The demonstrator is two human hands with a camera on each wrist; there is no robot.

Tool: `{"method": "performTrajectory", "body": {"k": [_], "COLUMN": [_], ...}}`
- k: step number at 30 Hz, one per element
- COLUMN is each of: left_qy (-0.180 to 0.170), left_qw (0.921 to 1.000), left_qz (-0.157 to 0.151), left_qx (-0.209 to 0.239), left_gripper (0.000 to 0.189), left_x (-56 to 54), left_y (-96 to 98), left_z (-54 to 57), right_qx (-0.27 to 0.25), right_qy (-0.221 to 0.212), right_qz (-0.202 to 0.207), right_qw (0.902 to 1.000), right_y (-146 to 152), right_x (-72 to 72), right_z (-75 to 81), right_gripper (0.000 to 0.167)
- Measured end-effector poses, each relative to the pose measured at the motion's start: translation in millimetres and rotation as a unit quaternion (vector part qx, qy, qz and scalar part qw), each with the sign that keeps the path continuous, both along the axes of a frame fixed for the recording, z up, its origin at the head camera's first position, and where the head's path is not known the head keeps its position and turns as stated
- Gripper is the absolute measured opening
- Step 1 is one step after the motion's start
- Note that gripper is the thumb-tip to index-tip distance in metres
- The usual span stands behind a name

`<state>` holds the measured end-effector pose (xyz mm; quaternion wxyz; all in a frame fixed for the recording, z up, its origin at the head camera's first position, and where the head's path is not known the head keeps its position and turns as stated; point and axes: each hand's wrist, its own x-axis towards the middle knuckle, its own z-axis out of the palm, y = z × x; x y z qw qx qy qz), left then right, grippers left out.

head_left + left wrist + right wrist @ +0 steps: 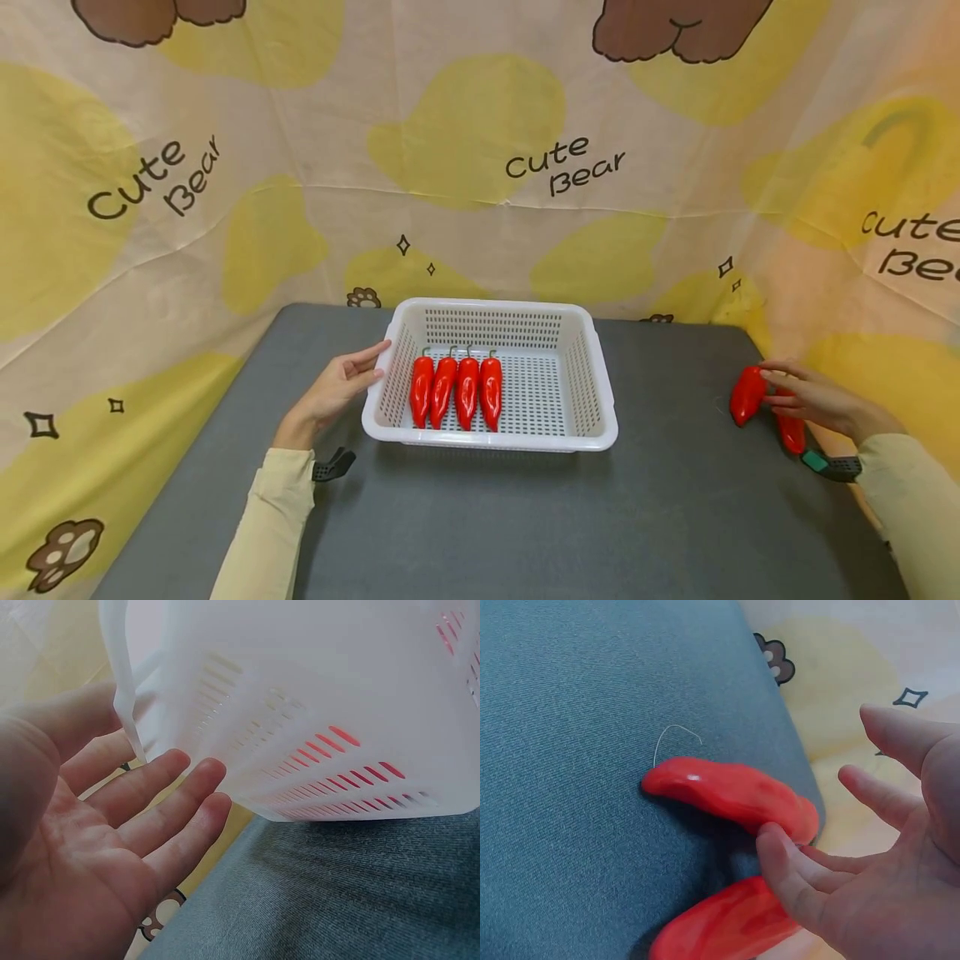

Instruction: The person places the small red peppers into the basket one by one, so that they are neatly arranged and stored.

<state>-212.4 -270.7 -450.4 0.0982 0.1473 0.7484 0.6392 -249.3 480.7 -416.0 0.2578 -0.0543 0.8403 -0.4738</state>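
A white plastic basket (491,446) with slotted walls stands on the grey table, several red peppers (467,392) side by side in its left half. My left hand (339,390) holds the basket's left rim; in the left wrist view, the other fingers (199,814) extend below the rim beside the outer wall. Far to the right, my right hand (813,398) reaches over two more red peppers. In the right wrist view, a fingertip touches the stem end of the upper pepper (727,787). Fingers partly cover the lower pepper (724,922). That hand's fingers are spread, gripping neither.
Patterned cloth (450,167) hangs behind the table and along its sides. The grey table surface (487,533) extends in front of the basket and between it and the right-hand peppers. A thin pale thread (676,727) lies near the upper pepper.
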Motion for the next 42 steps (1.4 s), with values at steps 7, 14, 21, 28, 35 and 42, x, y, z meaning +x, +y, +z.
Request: {"method": "performTrajectory", "body": {"k": [7, 14, 21, 28, 35, 42], "left_qy": [-0.002, -0.003, 0.001, 0.002, 0.005, 0.008], "left_qw": [1.0000, 1.0000, 0.9999, 0.9999, 1.0000, 0.9999], "left_qz": [0.001, 0.003, 0.005, 0.002, 0.000, 0.005], "left_qx": [0.000, -0.002, -0.010, -0.015, -0.007, -0.012], "left_gripper": [0.062, 0.062, 0.062, 0.063, 0.062, 0.062], "left_x": [2.4, 2.5, 2.9, 2.2, 2.3, 2.6], "left_y": [1.6, 2.5, 1.6, 1.6, 2.6, 1.5], "left_z": [2.6, 2.6, 2.1, 2.7, 1.5, 0.2], "right_qx": [0.032, 0.068, 0.069, 0.087, 0.117, 0.087], "right_qy": [-0.009, 0.009, 0.040, 0.078, 0.085, 0.098], "right_qz": [0.004, 0.012, -0.012, -0.014, -0.020, -0.025], "right_qw": [0.9994, 0.9976, 0.9968, 0.9931, 0.9892, 0.9910], "right_y": [-9, -23, -37, -49, -52, -54], "right_x": [-9.0, -11.5, -12.2, -11.0, -9.7, -9.7], "right_z": [-10.1, -15.8, -21.1, -25.4, -26.1, -23.0], "right_gripper": [0.061, 0.071, 0.064, 0.066, 0.067, 0.061]}}
